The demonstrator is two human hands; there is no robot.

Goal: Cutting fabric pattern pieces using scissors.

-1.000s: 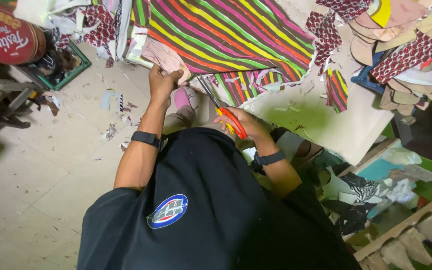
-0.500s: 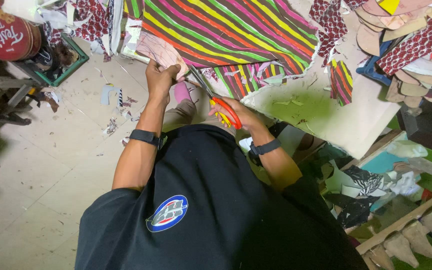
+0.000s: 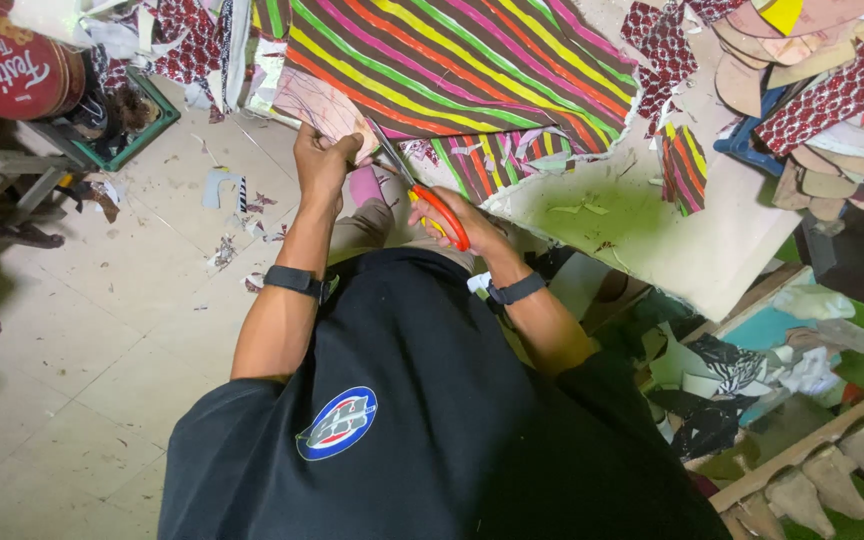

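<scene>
Scissors (image 3: 422,195) clenched in right hand (image 3: 457,220), left hand (image 3: 320,158) pinching pink piece (image 3: 317,105) — cut looks partway thru, striped cloth (image 3: 452,65) beyond blades mostly uncut

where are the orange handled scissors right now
In the head view, the orange-handled metal scissors sit upper centre in the right hand, blades aimed at the pink piece the left hand holds.

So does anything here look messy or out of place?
Yes: small cloth scraps lie scattered over the tiled floor to the left of the person cutting with the scissors. Cut pieces sit heaped unevenly at the top right.
</scene>
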